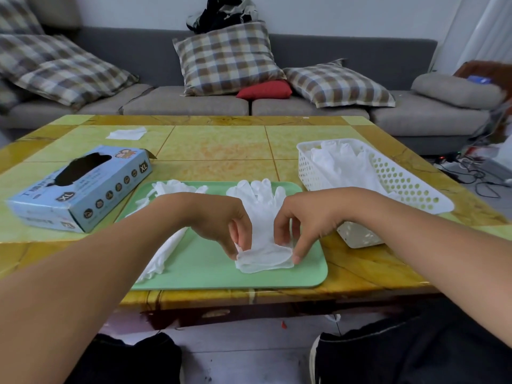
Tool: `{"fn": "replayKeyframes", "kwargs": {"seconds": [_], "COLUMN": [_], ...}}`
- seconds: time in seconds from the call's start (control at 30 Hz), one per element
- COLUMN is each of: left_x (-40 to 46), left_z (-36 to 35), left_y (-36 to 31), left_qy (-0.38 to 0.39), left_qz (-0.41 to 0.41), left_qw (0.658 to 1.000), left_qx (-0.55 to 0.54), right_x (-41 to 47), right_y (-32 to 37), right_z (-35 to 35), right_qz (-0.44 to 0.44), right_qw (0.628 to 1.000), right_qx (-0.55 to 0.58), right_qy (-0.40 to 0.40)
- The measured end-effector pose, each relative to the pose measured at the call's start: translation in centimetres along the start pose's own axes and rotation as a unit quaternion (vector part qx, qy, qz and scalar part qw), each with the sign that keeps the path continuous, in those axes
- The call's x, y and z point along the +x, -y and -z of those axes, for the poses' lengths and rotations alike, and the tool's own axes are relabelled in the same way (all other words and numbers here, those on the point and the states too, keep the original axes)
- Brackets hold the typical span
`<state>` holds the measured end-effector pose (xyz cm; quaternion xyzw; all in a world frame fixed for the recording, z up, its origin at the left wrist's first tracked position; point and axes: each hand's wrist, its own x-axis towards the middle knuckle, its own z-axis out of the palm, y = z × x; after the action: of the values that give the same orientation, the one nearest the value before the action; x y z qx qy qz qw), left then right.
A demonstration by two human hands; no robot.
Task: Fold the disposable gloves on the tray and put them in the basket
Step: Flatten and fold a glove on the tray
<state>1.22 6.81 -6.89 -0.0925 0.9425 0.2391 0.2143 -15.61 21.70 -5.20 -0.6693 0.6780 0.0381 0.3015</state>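
Observation:
A translucent white glove (263, 217) lies flat on the green tray (210, 273), fingers pointing away from me. My left hand (221, 220) pinches the left corner of its cuff. At the cuff's right corner my right hand (302, 217) pinches too. Another crumpled glove (166, 245) lies along the tray's left side, partly hidden under my left forearm. The white perforated basket (401, 184) stands to the right of the tray with white gloves (343, 164) inside.
A blue glove box (80, 189) marked XL lies left of the tray on the yellow-green table (216, 148). A white tissue (126, 133) sits at the back left. A grey sofa (304, 106) with checked cushions stands behind the table.

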Motion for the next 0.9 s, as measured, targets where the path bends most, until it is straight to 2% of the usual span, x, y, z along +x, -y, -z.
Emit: {"fn": "replayKeyframes", "kwargs": {"seconds": [0.13,0.23,0.43,0.5,0.6,0.63,0.67,0.7,0.77,0.8,0.83,0.9], "left_x": [-0.7,-0.8,-0.6,-0.5,-1.1,-1.5,-2.0,-2.5,-3.5,-3.9,-4.0,-3.8], "left_z": [-0.5,-1.4,-2.9,-2.8,-1.4,-0.5,0.5,1.4,3.0,3.7,4.1,4.5], "left_y": [-1.0,-1.6,-1.6,-1.6,-1.2,-1.1,-0.9,-0.8,-0.6,-0.8,-1.3,-2.6], "left_qy": [-0.003,-0.031,-0.075,-0.078,-0.105,-0.136,-0.172,-0.202,-0.214,-0.223,-0.239,-0.311], "left_qz": [0.016,0.005,-0.021,-0.028,-0.032,-0.037,-0.046,-0.064,-0.114,-0.136,-0.154,-0.153], "left_qw": [0.999,0.996,0.989,0.988,0.990,0.989,0.983,0.964,0.901,0.878,0.863,0.824], "left_qx": [0.039,0.078,0.126,0.132,0.088,0.034,-0.051,-0.160,-0.359,-0.401,-0.418,-0.448], "right_x": [-0.3,0.0,1.5,1.6,1.3,1.1,0.9,0.8,0.6,0.4,0.3,-0.1], "right_y": [0.2,0.2,0.3,0.2,0.0,-0.1,0.1,0.2,0.8,1.2,1.5,2.2], "right_z": [-0.2,-1.0,-2.9,-2.7,-1.3,-0.7,-0.1,0.5,2.2,3.1,4.2,5.6], "right_qz": [0.016,0.022,0.056,0.063,0.061,0.065,0.072,0.080,0.104,0.110,0.115,0.111], "right_qw": [1.000,0.999,0.993,0.993,0.987,0.971,0.939,0.892,0.793,0.760,0.741,0.732], "right_qx": [0.011,-0.029,-0.073,-0.048,0.107,0.192,0.302,0.416,0.578,0.620,0.639,0.644], "right_qy": [-0.001,-0.017,-0.078,-0.083,-0.103,-0.127,-0.147,-0.159,-0.162,-0.163,-0.171,-0.191]}}
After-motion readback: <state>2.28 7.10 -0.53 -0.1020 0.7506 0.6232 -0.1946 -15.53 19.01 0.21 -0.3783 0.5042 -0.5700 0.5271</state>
